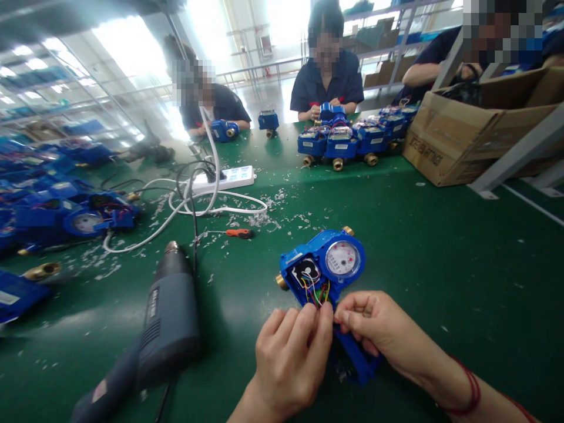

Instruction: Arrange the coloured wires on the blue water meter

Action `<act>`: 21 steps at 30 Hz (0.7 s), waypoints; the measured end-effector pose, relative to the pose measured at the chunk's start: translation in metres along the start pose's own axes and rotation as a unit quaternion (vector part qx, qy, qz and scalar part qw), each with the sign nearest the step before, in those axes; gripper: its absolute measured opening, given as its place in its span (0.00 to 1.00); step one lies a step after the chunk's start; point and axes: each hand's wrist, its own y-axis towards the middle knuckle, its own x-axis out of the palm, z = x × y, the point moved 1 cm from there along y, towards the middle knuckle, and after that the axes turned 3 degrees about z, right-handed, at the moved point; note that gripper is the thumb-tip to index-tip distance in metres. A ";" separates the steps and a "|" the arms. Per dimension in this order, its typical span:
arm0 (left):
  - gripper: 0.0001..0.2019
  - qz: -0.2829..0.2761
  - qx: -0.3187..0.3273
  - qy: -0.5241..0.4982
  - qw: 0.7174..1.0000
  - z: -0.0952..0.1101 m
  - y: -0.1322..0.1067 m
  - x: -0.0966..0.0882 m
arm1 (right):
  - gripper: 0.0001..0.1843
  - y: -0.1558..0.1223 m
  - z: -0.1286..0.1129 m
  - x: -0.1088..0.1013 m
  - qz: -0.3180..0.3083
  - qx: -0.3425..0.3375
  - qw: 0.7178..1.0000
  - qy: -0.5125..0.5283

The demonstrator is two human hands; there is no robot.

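A blue water meter with a round dial and brass end fittings lies on the green table in front of me, its cover off and coloured wires showing. My left hand is closed in a pinch on those coloured wires at the meter's near side. My right hand meets it fingertip to fingertip, fingers curled, pinching the same wires above a blue plastic part of the meter.
A dark heat gun lies to my left. An orange-handled tool, a white power strip with cords, and scattered scraps lie beyond. More blue meters sit at left and far centre. A cardboard box stands at right. Three people sit across.
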 end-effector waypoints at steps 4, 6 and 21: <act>0.14 0.007 -0.006 -0.001 1.000 -0.002 -0.001 0.001 | 0.15 0.001 -0.001 0.000 0.004 -0.003 1.000 -0.019; 0.13 0.024 -0.022 -0.012 0.999 -0.003 -0.002 0.004 | 0.17 0.001 -0.002 -0.001 0.014 -0.007 0.999 -0.036; 0.14 0.111 -0.233 -0.146 0.955 -0.013 -0.007 0.013 | 0.15 0.004 -0.005 -0.008 0.013 -0.091 0.978 -0.186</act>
